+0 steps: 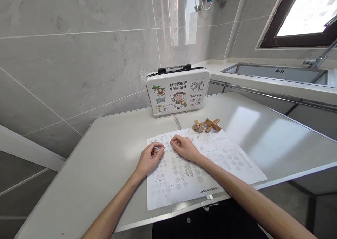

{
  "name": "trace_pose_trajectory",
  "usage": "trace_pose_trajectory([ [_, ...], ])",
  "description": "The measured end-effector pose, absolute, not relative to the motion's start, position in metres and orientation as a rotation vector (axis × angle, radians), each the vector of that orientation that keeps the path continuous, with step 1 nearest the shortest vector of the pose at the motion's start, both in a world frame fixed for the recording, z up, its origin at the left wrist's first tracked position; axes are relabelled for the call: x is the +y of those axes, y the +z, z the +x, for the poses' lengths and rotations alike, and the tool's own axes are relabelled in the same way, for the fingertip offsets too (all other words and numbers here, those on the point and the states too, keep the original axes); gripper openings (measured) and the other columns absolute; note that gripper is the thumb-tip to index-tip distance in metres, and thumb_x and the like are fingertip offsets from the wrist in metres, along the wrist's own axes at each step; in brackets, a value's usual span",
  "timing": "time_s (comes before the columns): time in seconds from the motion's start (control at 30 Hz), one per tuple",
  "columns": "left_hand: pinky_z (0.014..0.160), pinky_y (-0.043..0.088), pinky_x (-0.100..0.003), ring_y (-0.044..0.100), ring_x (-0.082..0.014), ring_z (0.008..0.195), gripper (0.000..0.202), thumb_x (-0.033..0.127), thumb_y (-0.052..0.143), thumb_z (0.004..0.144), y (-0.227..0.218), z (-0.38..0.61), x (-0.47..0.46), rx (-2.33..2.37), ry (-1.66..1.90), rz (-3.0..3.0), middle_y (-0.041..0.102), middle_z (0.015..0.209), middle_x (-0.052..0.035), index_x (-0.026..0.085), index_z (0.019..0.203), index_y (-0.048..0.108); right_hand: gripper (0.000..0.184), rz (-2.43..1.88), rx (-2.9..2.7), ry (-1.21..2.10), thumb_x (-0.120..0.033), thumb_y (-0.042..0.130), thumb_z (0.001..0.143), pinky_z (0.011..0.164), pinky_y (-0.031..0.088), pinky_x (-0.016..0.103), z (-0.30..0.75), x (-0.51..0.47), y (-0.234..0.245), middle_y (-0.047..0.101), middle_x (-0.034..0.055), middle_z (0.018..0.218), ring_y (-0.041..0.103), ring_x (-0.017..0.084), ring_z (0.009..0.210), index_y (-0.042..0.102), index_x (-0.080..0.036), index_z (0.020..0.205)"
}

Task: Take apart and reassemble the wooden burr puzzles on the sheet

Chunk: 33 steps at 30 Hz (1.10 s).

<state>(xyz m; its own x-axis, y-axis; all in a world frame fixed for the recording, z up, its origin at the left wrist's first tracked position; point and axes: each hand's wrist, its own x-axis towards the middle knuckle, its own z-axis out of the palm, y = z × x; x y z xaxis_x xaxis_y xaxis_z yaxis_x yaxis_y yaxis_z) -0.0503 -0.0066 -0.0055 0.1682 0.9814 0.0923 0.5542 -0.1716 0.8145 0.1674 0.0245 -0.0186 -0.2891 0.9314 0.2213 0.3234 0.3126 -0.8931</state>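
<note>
A large printed sheet of paper [184, 193], covered with small diagrams and text, lies on the table under both hands. On its left part rests my left hand [149, 159], its fingers curled in and the thumb close to the index fingertip; no object shows in it. My right hand [184, 147] lies a little to the right, fingers bent and drawn together over the diagrams, and I see nothing held there. Beyond it, at the sheet's far edge, sit two wooden pieces of crossed sticks: a smaller wooden puzzle [198, 126] and a larger wooden puzzle [212, 125].
A white case [179, 91] with cartoon prints and a black handle stands upright at the back of the folding table [118, 137], near the tiled wall [79, 63]. To the right is a counter with a sink [279, 72] and a faucet [316, 60], below a window.
</note>
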Motion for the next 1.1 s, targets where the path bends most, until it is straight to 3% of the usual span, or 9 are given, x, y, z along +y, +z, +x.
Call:
trace_pose_trajectory([
  [1.1, 0.068, 0.047, -0.029, 0.06, -0.0167, 0.07, 0.034, 0.051, 0.064, 0.094, -0.0019, -0.0498, -0.0077, 1.45, 0.889, 1.797, 0.066, 0.076, -0.0009, 0.022, 0.11, 0.072, 0.013, -1.123, -1.81, 0.939, -0.029, 0.053, 0.094, 0.063, 0.042, 0.028, 0.1682, 0.0257, -0.0209, 0.055, -0.0053, 0.06, 0.051, 0.015, 0.056, 0.058, -0.024, 0.083],
])
